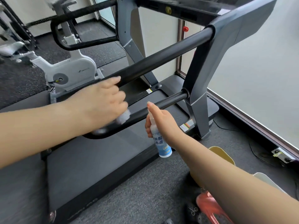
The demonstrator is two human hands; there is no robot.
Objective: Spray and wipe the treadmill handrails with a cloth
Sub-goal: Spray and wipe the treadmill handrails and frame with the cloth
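From the head view I see my left hand (103, 101) down on the near handrail (161, 104), fingers curled over a white cloth (123, 117) and pressing it against the black tube close to where the rail bends round at its free end. The hand and cloth are blurred, so I judge a wiping stroke is under way, though I cannot tell which way it runs. My right hand (161, 123) grips a spray bottle (159, 139) upright, fingers wrapped round its neck and the forefinger raised over the nozzle, which sits just beside the same rail and a little further along it toward the upright (196, 101). The upper handrail (161, 60) runs above, from the console arm down past my left fingertips; the thumb side of that hand looks close to it, touching or not I cannot say. The belt (100, 160) lies below both hands. I take this as the wipe step on the lower rail, with the bottle kept ready. Next, I think, calls for a spray onto the unwiped stretch toward the upright, then drawing the cloth along it with steady pressure right round the tube.
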